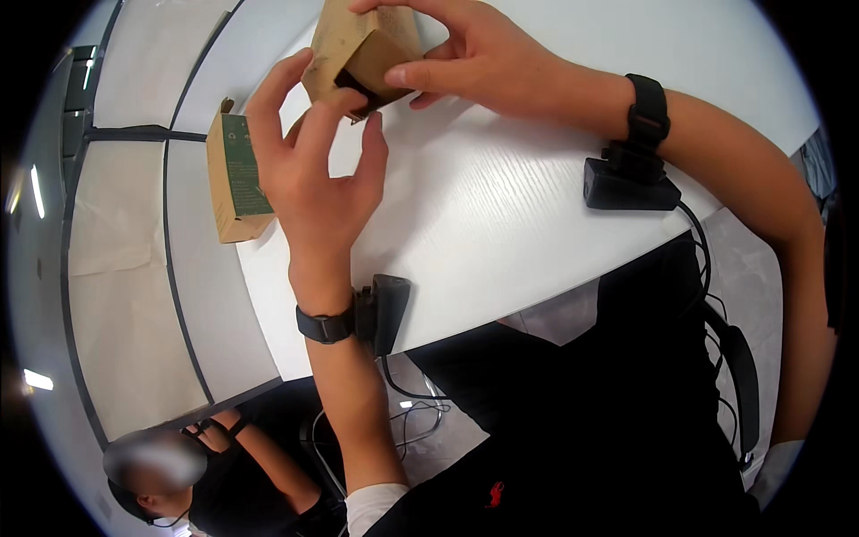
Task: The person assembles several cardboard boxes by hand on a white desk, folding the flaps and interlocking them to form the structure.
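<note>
A brown cardboard box [373, 67] is at the top of the view, over the white table, with its open end facing me and a dark interior showing. My right hand [479, 58] grips it from the right, the thumb at the rim of the opening and the other fingers partly out of view on top. At the box's lower left, my left hand [318, 170] has its fingers bent and spread. One of its fingertips meets the edge of the opening, while its thumb stands apart. What the box holds, if anything, cannot be made out.
On the left of the white table [483, 215] stands a second cardboard box [240, 174] with a green panel, beside a partition [215, 259]. Black devices with cables are strapped to both my wrists. Another person [242, 483] sits beyond the partition, lower left.
</note>
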Available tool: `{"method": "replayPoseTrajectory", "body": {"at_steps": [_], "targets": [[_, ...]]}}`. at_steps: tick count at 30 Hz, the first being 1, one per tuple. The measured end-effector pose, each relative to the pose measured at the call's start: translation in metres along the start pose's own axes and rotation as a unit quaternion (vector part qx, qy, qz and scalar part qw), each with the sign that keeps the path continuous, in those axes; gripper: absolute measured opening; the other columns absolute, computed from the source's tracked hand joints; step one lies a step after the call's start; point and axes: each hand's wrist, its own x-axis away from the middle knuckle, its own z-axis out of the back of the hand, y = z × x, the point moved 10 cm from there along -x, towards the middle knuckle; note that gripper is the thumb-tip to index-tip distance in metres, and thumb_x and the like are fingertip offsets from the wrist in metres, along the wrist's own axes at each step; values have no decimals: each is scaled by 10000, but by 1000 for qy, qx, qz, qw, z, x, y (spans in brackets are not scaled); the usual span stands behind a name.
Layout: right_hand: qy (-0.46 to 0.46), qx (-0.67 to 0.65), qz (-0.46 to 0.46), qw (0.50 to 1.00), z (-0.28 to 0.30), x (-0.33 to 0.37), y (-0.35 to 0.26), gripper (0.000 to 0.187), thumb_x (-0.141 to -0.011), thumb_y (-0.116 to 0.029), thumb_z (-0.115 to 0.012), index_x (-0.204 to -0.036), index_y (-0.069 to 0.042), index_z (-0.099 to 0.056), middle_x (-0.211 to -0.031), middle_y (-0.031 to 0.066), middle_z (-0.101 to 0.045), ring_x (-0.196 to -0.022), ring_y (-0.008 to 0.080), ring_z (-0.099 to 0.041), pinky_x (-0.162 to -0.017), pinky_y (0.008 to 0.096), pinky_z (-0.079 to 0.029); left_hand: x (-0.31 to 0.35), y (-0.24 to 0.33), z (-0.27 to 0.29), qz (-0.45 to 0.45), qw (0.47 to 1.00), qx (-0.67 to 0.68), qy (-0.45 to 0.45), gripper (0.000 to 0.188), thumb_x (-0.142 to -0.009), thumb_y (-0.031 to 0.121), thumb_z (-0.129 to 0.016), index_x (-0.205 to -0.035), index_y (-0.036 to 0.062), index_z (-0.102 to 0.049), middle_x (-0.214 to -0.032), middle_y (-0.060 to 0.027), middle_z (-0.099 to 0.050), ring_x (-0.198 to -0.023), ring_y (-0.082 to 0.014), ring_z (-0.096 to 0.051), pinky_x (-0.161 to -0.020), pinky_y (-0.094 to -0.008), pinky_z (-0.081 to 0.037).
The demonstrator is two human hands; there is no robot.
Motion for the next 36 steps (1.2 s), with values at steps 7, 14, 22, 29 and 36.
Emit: {"method": "replayPoseTrajectory", "body": {"at_steps": [7, 14, 22, 29, 36], "targets": [[17, -2, -25, 1000, 1, 1, 7, 629, -989, -32, -614, -1547, -83, -328, -1410, 194, -500, -1039, 214, -703, -841, 290, -625, 11, -29, 1, 100, 995, 27, -10, 340, -681, 53, -912, -968, 56, -729, -1278, -107, -609, -959, -230, -678, -691, -296, -607], [10, -9, -20, 1000, 3, 2, 7, 647, -993, -37, -615, -1562, -91, -312, -1432, 209, -490, -1052, 210, -697, -849, 289, -621, 3, -6, 3, -8, 999, -22, -36, 265, -688, 23, -891, -900, 48, -734, -1292, -107, -615, -929, -211, -684, -712, -298, -581], [-16, -52, -8, 998, -4, 3, 15, 668, -998, -35, -605, -1580, -98, -283, -1457, 232, -468, -1073, 213, -691, -869, 294, -627, 16, -31, 8, 119, 990, 63, 53, 366, -718, 13, -898, -963, 60, -631, -1238, -117, -604, -998, -224, -659, -616, -254, -578], [-14, -47, -39, 998, -7, 1, 13, 663, -997, -32, -606, -1575, -102, -289, -1477, 242, -443, -1112, 234, -688, -889, 300, -631, 14, -31, 10, 111, 983, 126, 76, 434, -741, -22, -860, -1068, 81, -594, -1330, -125, -540, -1021, -244, -643, -630, -261, -590], [-26, -55, -20, 998, -4, 1, 5, 642, -1002, -40, -607, -1564, -90, -301, -1470, 240, -456, -1132, 241, -683, -892, 293, -629, 12, -21, -2, 84, 995, 45, -19, 422, -751, -12, -809, -1150, 80, -707, -1325, -132, -514, -966, -229, -648, -709, -297, -589]]}}
